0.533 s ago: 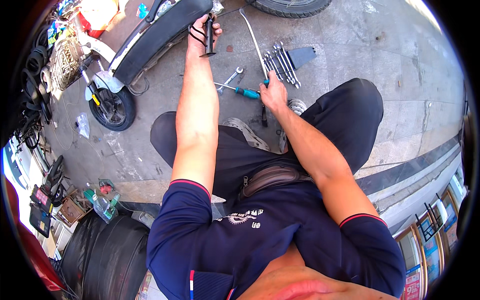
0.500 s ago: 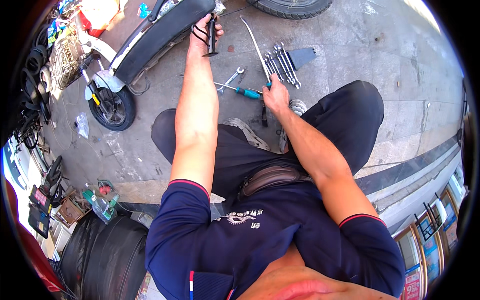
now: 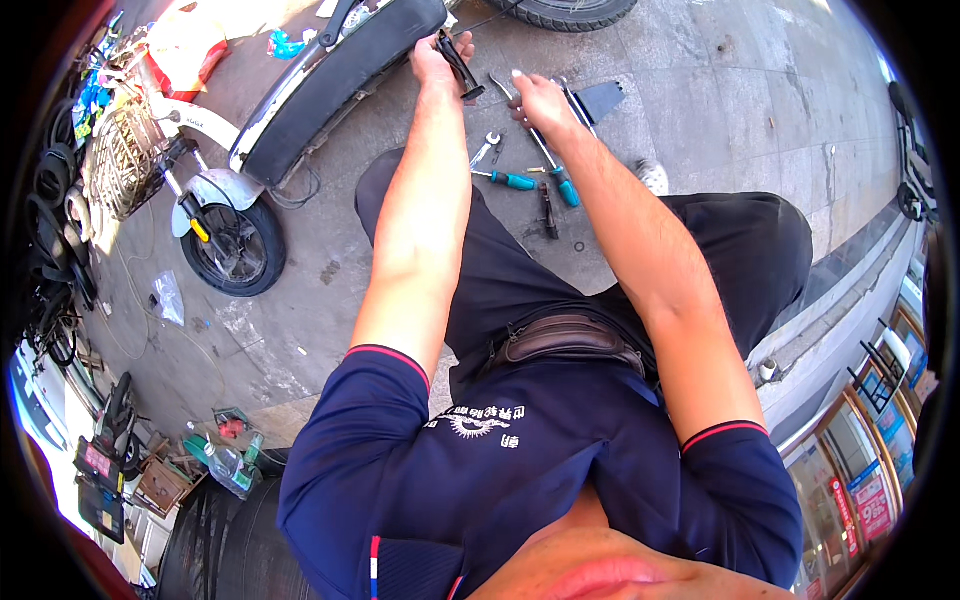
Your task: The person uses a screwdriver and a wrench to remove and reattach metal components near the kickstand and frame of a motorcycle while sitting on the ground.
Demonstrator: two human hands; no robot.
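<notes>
My left hand (image 3: 434,66) is closed around a black metal part (image 3: 458,68) with a tube-like body and a wider end, beside the tip of the scooter seat (image 3: 330,85). My right hand (image 3: 545,104) hangs over the shaft of a pry bar with a teal handle (image 3: 566,188); its fingers look apart, and whether they touch the shaft is unclear. That hand mostly covers a row of wrenches (image 3: 580,106) by a dark grey holder (image 3: 602,98). Nearer me lie a teal-handled screwdriver (image 3: 513,181), a combination wrench (image 3: 486,148) and a small dark part (image 3: 548,212).
A scooter's front wheel (image 3: 235,248) is at the left, and a loose tyre (image 3: 565,14) is at the top. A clear bottle (image 3: 230,468) stands at lower left. My bent legs (image 3: 740,235) flank the tools, and a ledge (image 3: 830,330) runs along the right.
My right hand has left the pry bar's handle and moved forward over its shaft and the wrenches. The bar lies closer to me. My left hand still holds the black part, now tilted.
</notes>
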